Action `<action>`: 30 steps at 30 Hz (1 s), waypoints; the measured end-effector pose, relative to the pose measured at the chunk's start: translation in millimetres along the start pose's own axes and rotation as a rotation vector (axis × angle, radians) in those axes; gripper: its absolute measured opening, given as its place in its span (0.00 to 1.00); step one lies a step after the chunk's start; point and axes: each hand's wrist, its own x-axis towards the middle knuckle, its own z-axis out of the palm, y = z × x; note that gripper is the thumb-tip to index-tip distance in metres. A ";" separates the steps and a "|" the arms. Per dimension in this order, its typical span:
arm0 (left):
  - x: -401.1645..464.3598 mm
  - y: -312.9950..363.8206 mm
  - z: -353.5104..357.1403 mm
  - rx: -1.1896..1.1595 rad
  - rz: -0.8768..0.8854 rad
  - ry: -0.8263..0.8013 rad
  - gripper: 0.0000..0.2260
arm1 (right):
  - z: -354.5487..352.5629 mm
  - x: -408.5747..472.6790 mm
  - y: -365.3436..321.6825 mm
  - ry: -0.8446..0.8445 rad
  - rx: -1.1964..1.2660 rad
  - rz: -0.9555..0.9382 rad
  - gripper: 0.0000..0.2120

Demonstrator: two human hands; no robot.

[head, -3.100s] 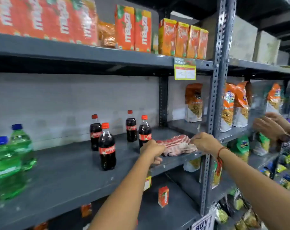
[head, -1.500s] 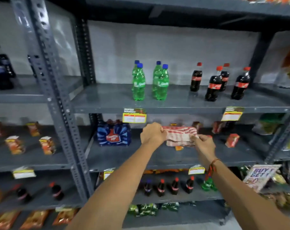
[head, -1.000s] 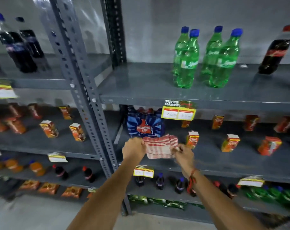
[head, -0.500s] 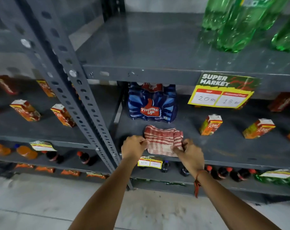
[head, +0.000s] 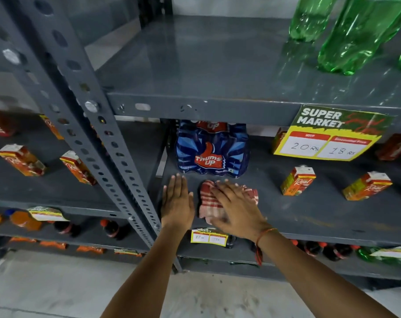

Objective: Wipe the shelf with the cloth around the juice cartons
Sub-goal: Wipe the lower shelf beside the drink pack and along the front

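A red-and-white striped cloth [head: 209, 203] lies folded on the grey shelf [head: 309, 216], near its front edge. My right hand [head: 236, 207] presses flat on top of the cloth, fingers spread. My left hand [head: 176, 200] rests flat on the bare shelf just left of the cloth, holding nothing. Small orange juice cartons stand on the same shelf to the right: one [head: 297, 181] close by, another [head: 366, 187] farther right.
A blue shrink-wrapped cola pack [head: 212, 149] stands right behind my hands. A perforated grey upright [head: 96, 134] runs left of my left hand. More juice cartons [head: 23, 160] sit on the left bay. Green bottles [head: 355, 35] stand on the shelf above, with a price tag [head: 332, 134] on its edge.
Both hands held the cloth stretched between them; now it lies on the shelf, my right hand flat on it and my left hand off it, flat beside it.
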 end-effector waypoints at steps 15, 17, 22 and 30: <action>1.7 -9.9 16.6 0.066 0.020 -0.009 0.26 | 3.8 18.9 -35.5 0.134 0.125 0.136 0.14; 1.0 -11.8 17.8 0.089 0.038 -0.016 0.29 | 9.3 20.7 -46.0 0.160 0.053 0.057 0.19; 0.6 -11.8 17.7 0.099 0.066 0.009 0.29 | 26.2 25.3 -30.7 0.067 0.006 -0.086 0.31; 3.4 -10.2 18.4 0.082 0.044 -0.005 0.26 | 33.0 27.2 -33.1 0.102 0.074 0.032 0.32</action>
